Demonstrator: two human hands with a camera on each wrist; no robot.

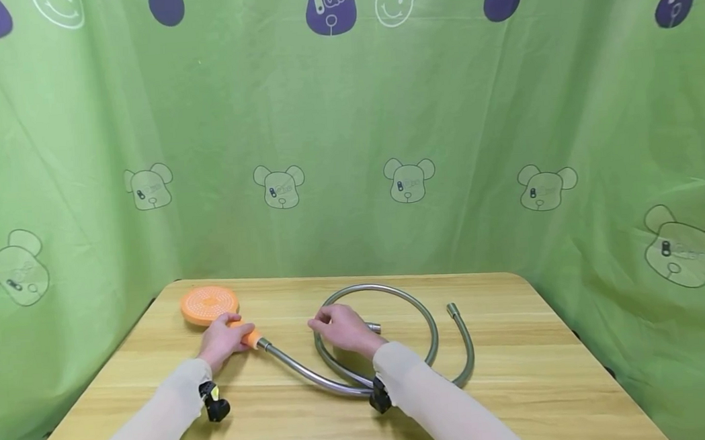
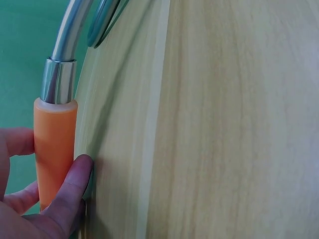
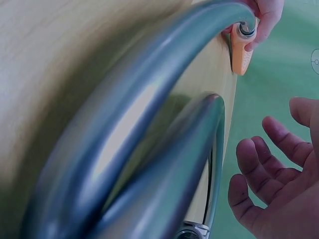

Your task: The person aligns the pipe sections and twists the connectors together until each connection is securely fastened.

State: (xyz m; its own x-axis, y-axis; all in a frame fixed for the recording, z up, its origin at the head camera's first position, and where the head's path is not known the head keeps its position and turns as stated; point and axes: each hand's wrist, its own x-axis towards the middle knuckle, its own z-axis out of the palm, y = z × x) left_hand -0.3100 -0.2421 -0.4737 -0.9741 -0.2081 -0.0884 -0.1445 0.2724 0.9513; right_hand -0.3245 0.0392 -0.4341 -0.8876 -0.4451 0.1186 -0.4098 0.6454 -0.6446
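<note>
My left hand (image 1: pixel 223 341) grips the handle of an orange shower head (image 1: pixel 209 303) at the table's left, spray face up. In the left wrist view, fingers and thumb lie on both sides of the orange handle (image 2: pixel 55 144), just below a chrome collar (image 2: pixel 58 82). A silver shower hose (image 1: pixel 304 371) runs from the handle to the middle and loops there. Over that loop hovers my right hand (image 1: pixel 346 329); its fingers are loosely curled and hold nothing, as the right wrist view confirms. Part of the hose lies hidden under the right forearm.
One metal hose end (image 1: pixel 374 328) lies inside the loop, beside the right hand. Another end (image 1: pixel 453 309) points to the back at the right; the hose's full path cannot be traced. A green patterned curtain (image 1: pixel 342 241) surrounds the wooden table (image 1: pixel 549 369).
</note>
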